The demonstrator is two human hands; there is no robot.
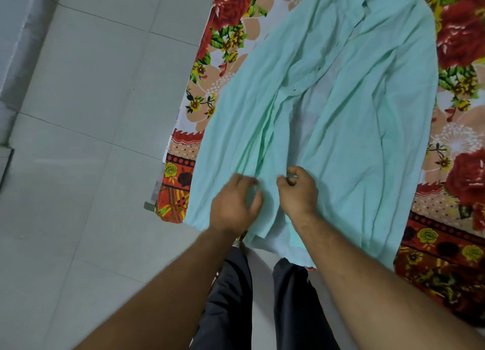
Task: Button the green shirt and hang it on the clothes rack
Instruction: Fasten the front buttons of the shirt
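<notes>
1. Green shirt (354,113): lies front-up and open on the floral sheet (462,42). Its two front panels are parted, with paler inner cloth showing between them. The hem hangs over the near edge toward you. The collar end is cut off by the top of the frame. Small dark marks sit along the edge of the panel on your left, too small to read as buttons or holes.

2. Your left hand (236,202): rests on the left front panel near the hem, with fingers bent over the cloth. It is blurred, so you cannot tell whether it grips the fabric or only presses on it.

3. Your right hand (299,192): lies just beside the left, with fingers curled. Thumb and forefinger pinch a small fold at the inner edge of the right panel. The fingertips are partly hidden behind the knuckles.

4. Floral sheet: red and peach flowers, mostly covered by the shirt, cut off at the right and top.

5. Tiled floor (78,113): pale, to your left.

6. Dark trousers (228,297): seen between your forearms, with the lower part out of frame.
</notes>
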